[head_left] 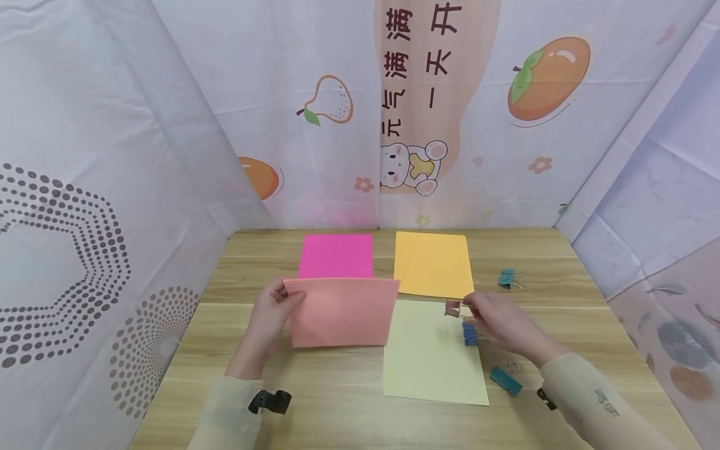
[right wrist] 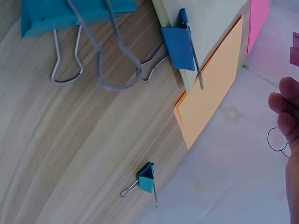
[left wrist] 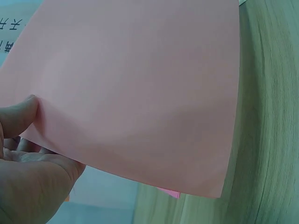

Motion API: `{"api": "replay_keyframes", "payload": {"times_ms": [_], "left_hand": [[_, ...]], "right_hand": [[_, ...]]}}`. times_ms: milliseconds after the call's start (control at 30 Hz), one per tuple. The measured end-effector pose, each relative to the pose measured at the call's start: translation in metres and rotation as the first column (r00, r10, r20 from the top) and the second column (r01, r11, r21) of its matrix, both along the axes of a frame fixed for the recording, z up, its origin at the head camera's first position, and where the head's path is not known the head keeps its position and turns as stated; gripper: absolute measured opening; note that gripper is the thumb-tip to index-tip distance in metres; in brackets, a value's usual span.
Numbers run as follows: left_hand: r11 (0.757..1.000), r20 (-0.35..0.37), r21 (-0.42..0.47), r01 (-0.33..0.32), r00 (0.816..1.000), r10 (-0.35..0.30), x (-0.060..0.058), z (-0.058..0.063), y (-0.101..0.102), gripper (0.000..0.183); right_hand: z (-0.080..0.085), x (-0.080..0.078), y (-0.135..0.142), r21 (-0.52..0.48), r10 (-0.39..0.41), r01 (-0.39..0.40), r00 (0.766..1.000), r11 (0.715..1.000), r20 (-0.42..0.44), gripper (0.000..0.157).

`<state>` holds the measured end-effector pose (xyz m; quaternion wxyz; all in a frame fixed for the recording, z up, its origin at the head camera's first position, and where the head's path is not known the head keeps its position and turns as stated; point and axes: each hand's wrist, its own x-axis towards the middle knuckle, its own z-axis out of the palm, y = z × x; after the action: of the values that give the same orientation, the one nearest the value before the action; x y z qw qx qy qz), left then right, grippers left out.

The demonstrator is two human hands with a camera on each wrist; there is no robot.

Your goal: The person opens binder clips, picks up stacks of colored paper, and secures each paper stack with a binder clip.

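In the head view, the left hand [head_left: 272,312] pinches the upper left corner of the pink paper [head_left: 343,314], holding it raised to that hand's right. The right hand [head_left: 500,319] pinches the pink clip [head_left: 452,308] by its wire handles, above the pale yellow paper [head_left: 430,362].

In the left wrist view, the left hand overlaps the pink paper's edge, partly hidden behind it.

In the right wrist view, the blue clip [right wrist: 178,48] grips the pale yellow paper's edge near the right hand; the small teal clip [right wrist: 146,181] stands apart from that hand on the tabletop [right wrist: 84,149].
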<state>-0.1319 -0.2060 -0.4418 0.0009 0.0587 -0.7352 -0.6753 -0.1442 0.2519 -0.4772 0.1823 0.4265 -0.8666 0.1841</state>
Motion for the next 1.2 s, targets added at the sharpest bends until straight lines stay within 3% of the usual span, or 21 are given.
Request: {"api": "replay_keyframes", "payload": {"times_ms": [333,567,800,1067,1200], "left_hand": [[1.000,-0.023,-0.001,0.028,0.999,-0.028,-0.001,0.003,0.007,0.023],[0.999,-0.034,0.016,0.042,0.999,-0.041,-0.002,0.001,0.011,0.023],[0.999,-0.039,0.014,0.044,0.998,-0.044,-0.002,0.000,0.013,0.018],[0.998,-0.041,0.038,0.051,0.998,-0.049,-0.002,0.002,0.018,0.020],[0.997,-0.046,0.057,0.051,0.998,-0.048,-0.003,0.000,0.020,0.017]], "right_hand": [[0.008,0.001,-0.014,0.013,-0.005,0.005,1.000,1.000,0.013,0.027],[0.013,0.002,-0.025,0.010,-0.010,0.009,1.000,1.000,0.024,0.031],[0.018,0.001,-0.035,0.012,-0.002,0.002,0.998,1.000,0.055,0.025],[0.021,0.002,-0.044,0.015,0.004,-0.005,0.997,1.000,0.073,0.036],[0.022,0.002,-0.047,0.013,0.008,-0.008,0.997,1.000,0.070,0.027]]}}
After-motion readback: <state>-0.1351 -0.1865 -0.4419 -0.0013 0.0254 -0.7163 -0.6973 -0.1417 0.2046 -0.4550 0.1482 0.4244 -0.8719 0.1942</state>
